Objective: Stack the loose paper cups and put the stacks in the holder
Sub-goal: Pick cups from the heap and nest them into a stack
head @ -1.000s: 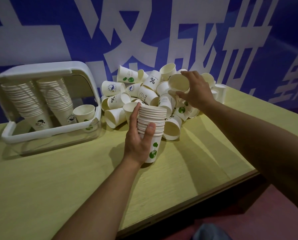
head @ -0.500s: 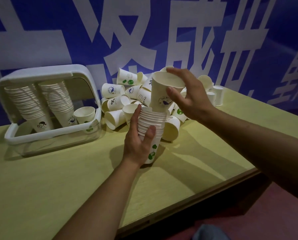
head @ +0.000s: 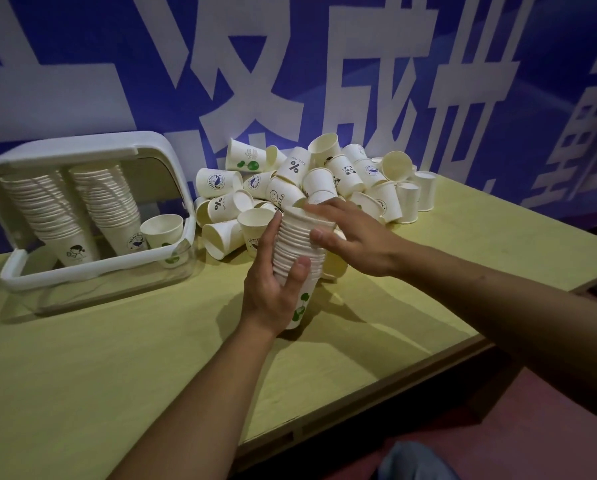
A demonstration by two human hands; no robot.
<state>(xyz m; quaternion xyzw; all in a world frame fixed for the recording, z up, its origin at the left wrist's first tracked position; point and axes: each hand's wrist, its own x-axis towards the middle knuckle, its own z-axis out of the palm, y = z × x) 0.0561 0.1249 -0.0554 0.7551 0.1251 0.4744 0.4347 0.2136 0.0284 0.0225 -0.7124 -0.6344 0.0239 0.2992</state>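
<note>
My left hand (head: 275, 285) grips a tall stack of white paper cups (head: 298, 251) standing on the yellow table, thumb across its front. My right hand (head: 352, 233) lies over the stack's top, fingers reaching across the rim and thumb against its side. Behind the hands lies a pile of loose paper cups (head: 324, 181), tipped in all directions, some with printed logos. The white plastic holder (head: 92, 271) stands at the left with its lid (head: 82, 147) up; it contains two tall leaning stacks (head: 82, 206) and one single cup (head: 162, 232).
The yellow table (head: 117, 358) has its front edge running diagonally at lower right, with a reddish floor beyond. A blue wall banner with large white characters (head: 290, 64) rises right behind the cups and holder.
My right hand lifted a cup from the pile, brought it over and set it down onto the stack held by my left hand. The stack stayed in place.
</note>
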